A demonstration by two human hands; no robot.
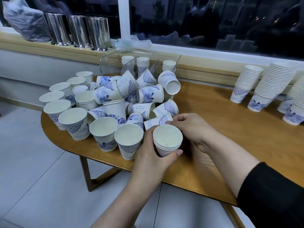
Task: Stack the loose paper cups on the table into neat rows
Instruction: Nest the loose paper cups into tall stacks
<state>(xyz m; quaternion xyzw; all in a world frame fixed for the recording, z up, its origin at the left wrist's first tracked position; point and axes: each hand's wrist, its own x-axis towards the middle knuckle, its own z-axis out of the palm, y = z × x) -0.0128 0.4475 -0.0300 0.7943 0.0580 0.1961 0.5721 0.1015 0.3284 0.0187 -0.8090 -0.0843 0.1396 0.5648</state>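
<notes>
Loose cups (113,97): heaped on counter (213,129), left of held stack.
Held stack (167,142): nested, upright, near counter's front edge.
Left hand (154,155): clamped around held stack.
Right hand (189,127): fingers curled together behind held stack, touching a fallen cup (158,121).
Tall stacks (263,86): far right of held stack.

Matt paper cups (167,140), grained wooden table (222,129), glossy steel canisters (77,30).
</notes>
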